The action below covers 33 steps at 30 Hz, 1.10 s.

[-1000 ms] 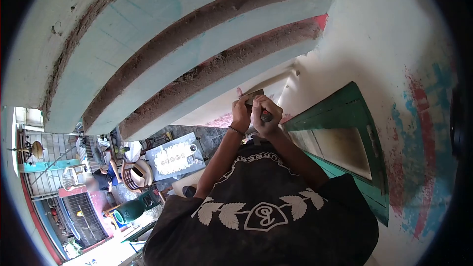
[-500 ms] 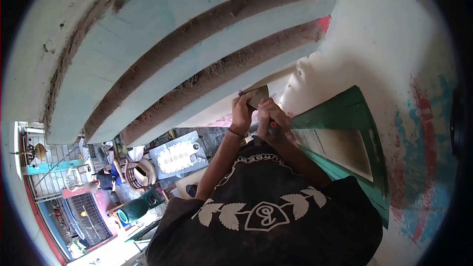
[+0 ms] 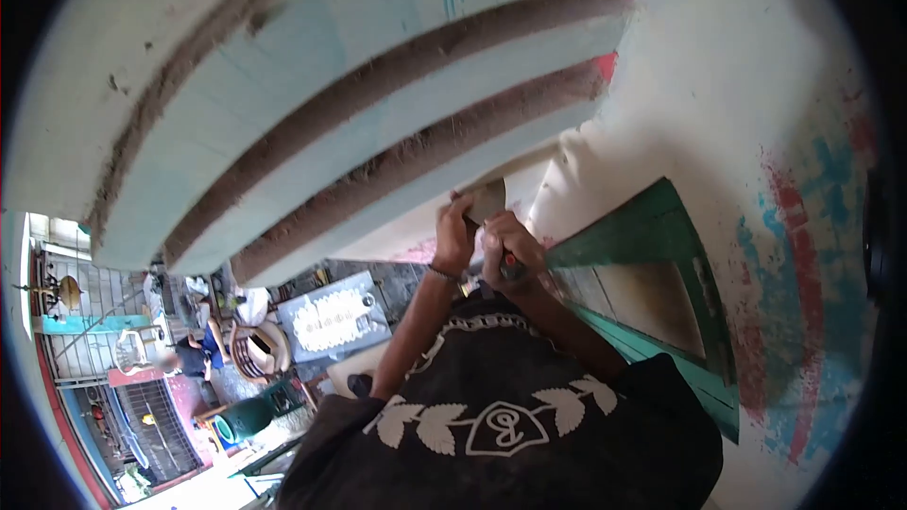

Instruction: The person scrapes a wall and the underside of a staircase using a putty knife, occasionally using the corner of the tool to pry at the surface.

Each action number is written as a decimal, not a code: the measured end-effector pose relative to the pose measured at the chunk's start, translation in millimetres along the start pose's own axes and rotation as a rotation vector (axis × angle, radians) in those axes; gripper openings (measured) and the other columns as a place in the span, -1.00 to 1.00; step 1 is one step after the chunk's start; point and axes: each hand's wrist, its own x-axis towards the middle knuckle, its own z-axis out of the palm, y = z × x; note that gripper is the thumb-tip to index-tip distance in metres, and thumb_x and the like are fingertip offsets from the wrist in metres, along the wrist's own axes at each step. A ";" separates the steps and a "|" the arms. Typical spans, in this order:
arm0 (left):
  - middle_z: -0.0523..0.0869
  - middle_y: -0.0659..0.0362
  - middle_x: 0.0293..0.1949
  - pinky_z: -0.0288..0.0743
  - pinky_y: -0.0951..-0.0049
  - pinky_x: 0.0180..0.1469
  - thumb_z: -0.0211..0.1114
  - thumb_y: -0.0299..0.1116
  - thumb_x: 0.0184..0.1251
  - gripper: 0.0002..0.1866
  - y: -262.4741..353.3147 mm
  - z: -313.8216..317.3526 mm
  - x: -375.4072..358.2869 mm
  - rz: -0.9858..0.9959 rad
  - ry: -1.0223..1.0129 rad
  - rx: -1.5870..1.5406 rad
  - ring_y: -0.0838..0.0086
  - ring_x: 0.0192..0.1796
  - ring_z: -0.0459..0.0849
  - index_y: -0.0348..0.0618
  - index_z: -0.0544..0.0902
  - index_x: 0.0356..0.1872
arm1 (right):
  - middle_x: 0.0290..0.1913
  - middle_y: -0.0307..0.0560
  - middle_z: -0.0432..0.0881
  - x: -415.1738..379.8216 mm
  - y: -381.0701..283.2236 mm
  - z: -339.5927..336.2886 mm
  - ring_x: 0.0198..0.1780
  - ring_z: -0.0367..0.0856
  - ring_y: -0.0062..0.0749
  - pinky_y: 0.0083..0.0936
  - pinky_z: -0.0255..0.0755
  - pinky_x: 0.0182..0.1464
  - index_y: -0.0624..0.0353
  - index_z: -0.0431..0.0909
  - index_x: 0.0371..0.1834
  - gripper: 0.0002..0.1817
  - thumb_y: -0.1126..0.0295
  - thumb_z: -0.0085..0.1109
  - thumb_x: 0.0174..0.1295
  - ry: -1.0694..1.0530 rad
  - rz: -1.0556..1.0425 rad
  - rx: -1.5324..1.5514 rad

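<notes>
My right hand [image 3: 513, 244] is wrapped round the dark handle of a scraper [image 3: 488, 200], whose butt shows an orange-red spot. The scraper's broad flat blade points up toward the pale wall surface [image 3: 539, 170] under the lowest ledge. My left hand [image 3: 454, 234] has its fingers closed at the left edge of the blade, thumb side up, with a dark bracelet at the wrist. Both hands are close together in front of my chest, near the wall corner.
Pale ledges [image 3: 406, 76] with dirty brown bands curve overhead. A green wooden frame [image 3: 685, 255] stands right of my hands, beside a wall with red and blue paint patches [image 3: 803, 255]. Far below left are a table [image 3: 335, 316], an armchair [image 3: 260, 349] and a person [image 3: 200, 351].
The view has shifted slightly, so the ledges and hands appear lower and further left. Both hands keep their hold on the scraper.
</notes>
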 end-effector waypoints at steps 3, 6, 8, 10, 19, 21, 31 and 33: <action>0.70 0.01 -0.32 0.56 0.44 -0.24 0.24 -0.58 0.14 -0.84 3.9 9.2 0.4 -0.206 0.072 -0.301 0.41 -0.26 0.69 -0.39 0.61 -0.23 | -0.56 -0.02 0.51 -1.6 15.5 -2.6 -0.52 0.53 -0.30 -0.24 0.55 -0.30 0.28 0.32 -0.50 -0.84 0.60 -0.02 0.27 0.021 -0.045 0.035; 0.69 0.03 -0.37 0.56 0.45 -0.25 0.27 -0.49 0.14 -0.80 15.0 6.4 1.9 -0.240 0.058 -0.462 0.41 -0.26 0.68 -0.42 0.59 -0.25 | -0.55 -0.02 0.52 7.0 1.1 -5.1 -0.51 0.54 -0.28 -0.25 0.56 -0.30 0.30 0.34 -0.50 -0.84 0.61 0.00 0.26 0.009 0.017 -0.030; 0.68 -0.02 -0.43 0.57 0.39 -0.26 0.28 -0.37 0.15 -0.75 13.9 1.2 3.5 -0.206 -0.036 -0.264 0.35 -0.31 0.70 -0.38 0.61 -0.26 | -0.54 -0.01 0.53 3.9 6.2 1.2 -0.51 0.54 -0.26 -0.27 0.55 -0.30 0.31 0.35 -0.50 -0.84 0.61 0.03 0.25 0.028 0.009 -0.048; 0.66 -0.08 -0.48 0.58 0.32 -0.27 0.30 -0.24 0.15 -0.69 12.8 -2.8 2.3 -0.176 -0.136 -0.064 0.29 -0.36 0.72 -0.35 0.64 -0.26 | -0.53 -0.01 0.54 -12.1 17.4 5.7 -0.52 0.54 -0.24 -0.30 0.55 -0.31 0.32 0.35 -0.50 -0.83 0.60 0.05 0.24 0.018 0.043 -0.087; 0.73 -0.10 -0.23 0.58 0.27 -0.08 0.22 -0.60 0.10 -0.74 -25.1 23.1 -13.8 -0.280 0.051 -0.466 0.13 -0.13 0.73 -0.37 0.61 -0.13 | -0.06 0.07 0.52 -9.8 4.1 -45.8 -0.07 0.54 -0.27 -0.34 0.44 -0.01 0.28 0.48 0.02 -0.65 0.30 0.19 0.25 -0.036 1.037 0.176; 0.72 -0.06 -0.22 0.59 0.32 -0.09 0.19 -0.56 0.18 -0.77 -12.1 24.9 -7.9 -0.486 0.046 -0.697 0.22 -0.15 0.72 -0.38 0.60 -0.12 | -0.08 0.05 0.50 9.2 -13.5 -52.2 -0.19 0.56 -0.32 -0.51 0.51 -0.29 0.23 0.32 0.15 -0.51 0.20 0.18 0.26 0.001 1.585 0.451; 0.69 -0.03 -0.24 0.60 0.34 -0.13 -0.07 -0.22 0.46 -0.59 44.5 4.3 4.0 -0.817 0.003 -1.119 0.29 -0.25 0.69 -0.43 0.57 -0.10 | -0.51 -0.29 0.36 46.0 -39.5 -23.0 -0.71 0.20 -0.71 -0.70 0.01 -0.74 0.09 0.29 -0.35 -0.83 0.31 -0.02 0.37 0.064 1.879 0.930; 0.69 -0.03 -0.29 0.62 0.33 -0.16 -0.13 -0.19 0.47 -0.55 28.7 11.2 -2.5 -0.702 -0.036 -1.020 0.28 -0.26 0.70 -0.45 0.56 -0.14 | -0.51 -0.30 0.36 41.6 -36.2 -15.8 -0.72 0.18 -0.71 -0.70 -0.03 -0.75 0.05 0.30 -0.31 -0.88 0.32 -0.02 0.36 0.131 1.906 0.899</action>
